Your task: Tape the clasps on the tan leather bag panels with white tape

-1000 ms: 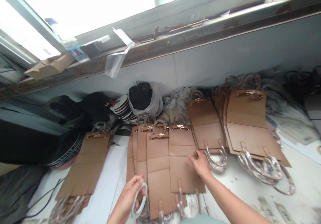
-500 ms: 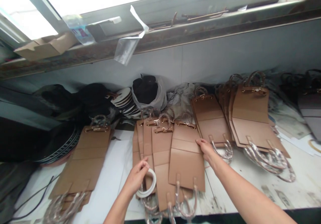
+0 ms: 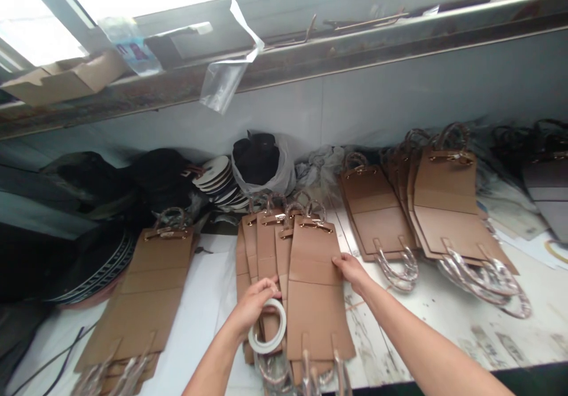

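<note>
**A:** What are the hands on?

**B:** The right hand (image 3: 351,271) lies with its fingers spread on the right edge of the top flat tan bag panel (image 3: 316,307), not pinching anything. The left hand (image 3: 255,307) is curled at the panels' lower left, closed around a roll of white tape (image 3: 266,350) that hangs below the palm.

**A:** And that panel?

**B:** It's on top of a fanned group of similar panels in the middle of the desk (image 3: 465,319), with a gold clasp (image 3: 316,227) across its upper end.

**A:** How far along does it all look?

**B:** Every panel I can make out has its clasp and handles on, and the handles at the lower ends are wrapped in clear film (image 3: 341,372). That looks done. But all of them lie flat, and none is folded into a bag. I can't see any tape on the top panel either.

**A:** Anything else out there?

**B:** There's another stack (image 3: 153,283) at lower left, and more overlapping panels (image 3: 444,206) at right. That's a lot left flat.
</note>
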`<state>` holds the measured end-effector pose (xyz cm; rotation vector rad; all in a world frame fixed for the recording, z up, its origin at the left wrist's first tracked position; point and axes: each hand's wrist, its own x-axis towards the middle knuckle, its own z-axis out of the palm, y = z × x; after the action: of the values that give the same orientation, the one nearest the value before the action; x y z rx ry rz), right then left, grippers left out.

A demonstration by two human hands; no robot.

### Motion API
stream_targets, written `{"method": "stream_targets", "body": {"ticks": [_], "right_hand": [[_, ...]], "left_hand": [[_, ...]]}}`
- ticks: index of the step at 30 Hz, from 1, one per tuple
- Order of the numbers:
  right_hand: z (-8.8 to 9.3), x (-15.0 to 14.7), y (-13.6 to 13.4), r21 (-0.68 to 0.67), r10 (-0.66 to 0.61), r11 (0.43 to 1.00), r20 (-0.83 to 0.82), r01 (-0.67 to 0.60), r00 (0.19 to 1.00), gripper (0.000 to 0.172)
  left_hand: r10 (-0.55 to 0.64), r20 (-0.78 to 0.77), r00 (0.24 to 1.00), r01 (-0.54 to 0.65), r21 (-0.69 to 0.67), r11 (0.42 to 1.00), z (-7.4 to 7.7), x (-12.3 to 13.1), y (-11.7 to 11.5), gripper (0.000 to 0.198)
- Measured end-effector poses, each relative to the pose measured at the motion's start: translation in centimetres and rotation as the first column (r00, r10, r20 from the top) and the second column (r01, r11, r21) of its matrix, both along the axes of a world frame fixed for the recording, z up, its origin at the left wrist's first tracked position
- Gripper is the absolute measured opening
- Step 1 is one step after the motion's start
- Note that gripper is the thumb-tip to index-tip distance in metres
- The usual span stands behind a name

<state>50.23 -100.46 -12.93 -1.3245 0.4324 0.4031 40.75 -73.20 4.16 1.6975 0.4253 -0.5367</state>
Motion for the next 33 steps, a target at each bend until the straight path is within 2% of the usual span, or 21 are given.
{"method": "stream_targets", "body": {"ticks": [4,7,10,12,15,18,21,26,30,33], "right_hand": [[0.6,-0.8,-0.5,0.006,0.005,1.000,0.038,-0.005,0.999,0.034],[1.6,-1.6,-1.5,0.170,0.071,0.983,-0.038,-0.063,0.997,0.041],[2.3,-2.1,-2.8,0.432,0.247,0.890,-0.182,-0.148,0.952,0.053],[2.2,-2.6,-3.9,0.548,0.299,0.823,-0.194,-0.150,0.934,0.059],[2.2,-3.6,-5.9,0.589,0.162,0.807,-0.160,-0.038,0.974,0.049],[3.5,-4.7,-7.8,0.576,0.023,0.816,-0.119,0.050,0.993,0.040],[6.5,-5.4,-9.5,0.543,-0.029,0.838,-0.063,0.058,0.998,0.037],[14.0,-4.1,-13.7,0.398,-0.098,0.915,0.086,0.056,0.991,0.039],[20.4,-0.4,-18.4,0.211,-0.096,0.976,0.214,0.050,0.972,0.040],[24.1,4.2,-21.7,0.068,-0.048,0.997,0.294,0.029,0.955,0.042]], "left_hand": [[-0.039,-0.010,0.999,0.039,-0.046,0.998,1.0,1.1,-0.4,0.025],[-0.099,0.021,0.995,0.101,-0.105,0.989,3.3,1.0,-1.8,0.026],[-0.233,0.073,0.970,0.239,-0.079,0.968,6.2,0.3,-4.7,0.022],[-0.332,0.096,0.938,0.341,-0.107,0.934,7.6,-0.3,-6.7,0.018],[-0.433,0.160,0.887,0.457,-0.167,0.874,8.4,-0.9,-8.4,0.015],[-0.443,0.166,0.881,0.470,-0.202,0.859,8.0,-1.2,-8.1,0.019],[-0.383,0.127,0.915,0.403,-0.226,0.887,7.6,-1.4,-6.7,0.026],[-0.234,0.118,0.965,0.254,-0.212,0.944,7.1,-2.4,-4.3,0.037],[-0.100,0.084,0.991,0.115,-0.189,0.975,4.6,-4.1,-3.5,0.042],[-0.007,0.040,0.999,0.014,-0.172,0.985,2.2,-5.5,-3.9,0.049]]}}
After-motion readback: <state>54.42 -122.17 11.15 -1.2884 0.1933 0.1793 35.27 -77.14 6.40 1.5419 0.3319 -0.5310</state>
